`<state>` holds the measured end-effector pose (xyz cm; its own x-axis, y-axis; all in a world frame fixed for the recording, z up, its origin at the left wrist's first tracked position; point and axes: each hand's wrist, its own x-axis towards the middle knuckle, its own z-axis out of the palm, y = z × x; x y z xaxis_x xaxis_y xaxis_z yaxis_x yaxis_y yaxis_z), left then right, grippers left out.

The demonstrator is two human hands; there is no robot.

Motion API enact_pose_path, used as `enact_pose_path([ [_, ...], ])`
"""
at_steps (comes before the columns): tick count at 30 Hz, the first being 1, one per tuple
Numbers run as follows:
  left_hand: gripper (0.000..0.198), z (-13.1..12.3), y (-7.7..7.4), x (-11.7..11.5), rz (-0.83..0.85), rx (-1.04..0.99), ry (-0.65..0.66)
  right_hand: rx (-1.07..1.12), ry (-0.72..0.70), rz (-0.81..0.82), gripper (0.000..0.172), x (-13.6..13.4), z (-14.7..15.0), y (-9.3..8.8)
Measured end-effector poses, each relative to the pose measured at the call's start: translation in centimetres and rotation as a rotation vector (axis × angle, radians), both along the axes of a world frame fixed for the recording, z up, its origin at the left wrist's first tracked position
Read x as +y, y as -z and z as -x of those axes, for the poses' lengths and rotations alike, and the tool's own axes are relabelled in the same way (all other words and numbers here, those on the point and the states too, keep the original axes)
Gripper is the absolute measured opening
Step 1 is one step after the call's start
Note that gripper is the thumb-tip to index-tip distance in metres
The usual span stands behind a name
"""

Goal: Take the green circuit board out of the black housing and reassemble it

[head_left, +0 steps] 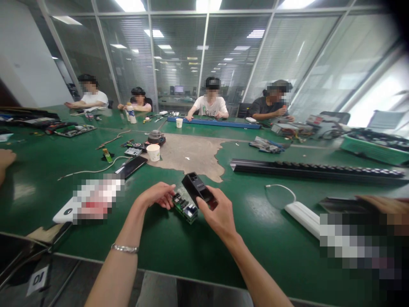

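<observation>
My right hand [219,213] is closed around a small black plastic housing [197,187], held tilted just above the green table [262,243]. My left hand [159,195] pinches the near end of a green circuit board [185,207] with small components on it. The board sits directly under the black housing, between both hands. A silver bracelet is on my left wrist.
A paper cup [154,152], a black phone [132,166] and a white cable lie to the left. A long black rail [316,171] and a white power strip [302,215] lie on the right. Several people sit at the far side. Another person's hand [383,204] rests at the right edge.
</observation>
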<state>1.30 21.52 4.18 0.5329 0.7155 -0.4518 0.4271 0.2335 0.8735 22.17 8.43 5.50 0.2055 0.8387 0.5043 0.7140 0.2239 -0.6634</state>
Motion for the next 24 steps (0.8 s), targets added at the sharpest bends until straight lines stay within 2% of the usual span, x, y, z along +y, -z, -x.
enact_pose_path([
  [5,0.064,0.2,0.6,0.4,-0.005,-0.032,0.009,-0.064,-0.073,0.017,0.029,-0.6,1.0,0.2],
  [11,0.065,0.4,0.8,0.4,-0.013,-0.023,0.037,-0.121,-0.106,0.031,0.031,-0.7,1.6,0.5],
  [17,0.067,0.6,0.6,0.5,-0.037,0.022,-0.012,-0.199,-0.100,0.027,0.042,-1.1,2.2,1.0],
  [24,0.069,0.6,0.4,0.4,-0.042,0.080,-0.070,-0.291,-0.092,0.127,0.042,-1.4,2.6,1.5],
])
